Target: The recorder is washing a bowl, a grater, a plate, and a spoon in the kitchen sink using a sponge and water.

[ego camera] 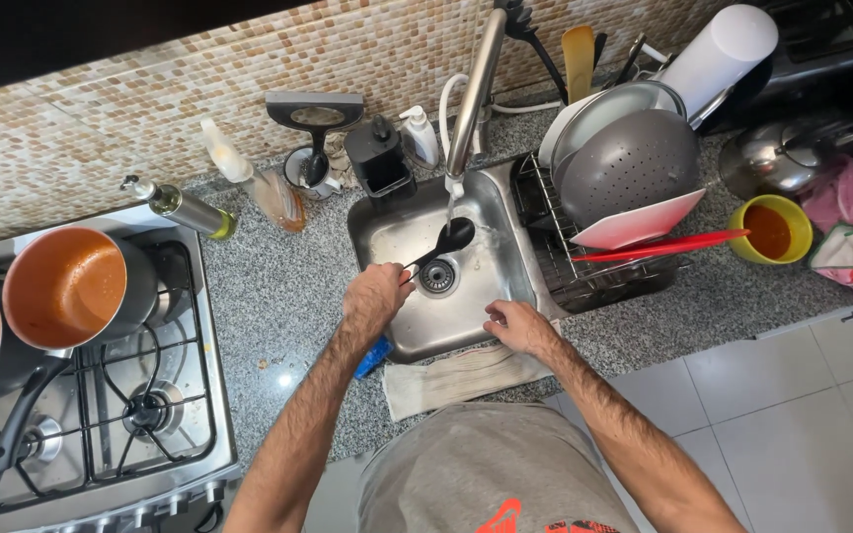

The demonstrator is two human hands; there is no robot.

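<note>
Left hand [375,296] gripping black spoon [449,240], bowl beyond fingers, under tap [473,94]

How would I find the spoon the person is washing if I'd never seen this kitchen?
Look for the metal sink set in the speckled grey counter, between the stove and the dish rack. Under the tap, water runs onto a black spoon held by the left hand. It is the only utensil inside the sink; the other utensils stand behind the rack.
</note>
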